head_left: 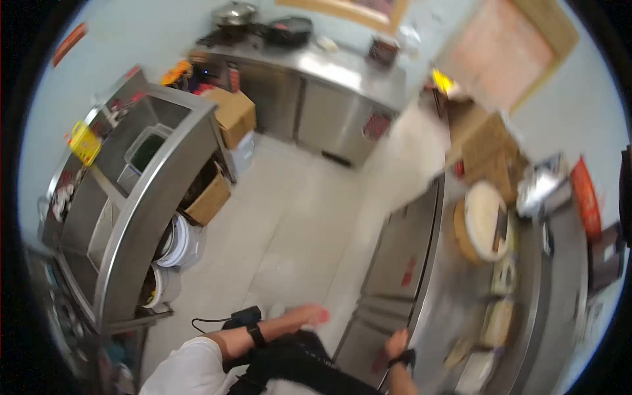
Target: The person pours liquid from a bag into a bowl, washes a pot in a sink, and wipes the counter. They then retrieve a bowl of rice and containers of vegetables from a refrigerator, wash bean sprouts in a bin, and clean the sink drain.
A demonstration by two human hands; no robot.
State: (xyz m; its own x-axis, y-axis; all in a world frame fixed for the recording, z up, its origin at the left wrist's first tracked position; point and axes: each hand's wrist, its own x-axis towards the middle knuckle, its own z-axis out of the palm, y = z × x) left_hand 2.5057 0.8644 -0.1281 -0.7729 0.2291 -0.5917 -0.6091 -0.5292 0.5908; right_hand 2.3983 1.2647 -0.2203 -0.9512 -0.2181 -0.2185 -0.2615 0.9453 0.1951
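My left hand [308, 316] is stretched forward over the floor, low in the middle of the view, blurred by motion; a pinkish-red patch shows at its fingertips, too smeared to name. A black band sits on that wrist. Beside the front edge of the steel counter [438, 316] is my right hand [397, 343], with a dark watch on its wrist. Its fingers look curled, and what they hold, if anything, cannot be made out.
A steel sink unit [141, 191] stands left, with white buckets [179, 245] and cardboard boxes [209, 197] beside it. Another steel counter [342, 76] bears pans [289, 31] at the back. On the right counter are a round board [485, 214] and containers [497, 322].
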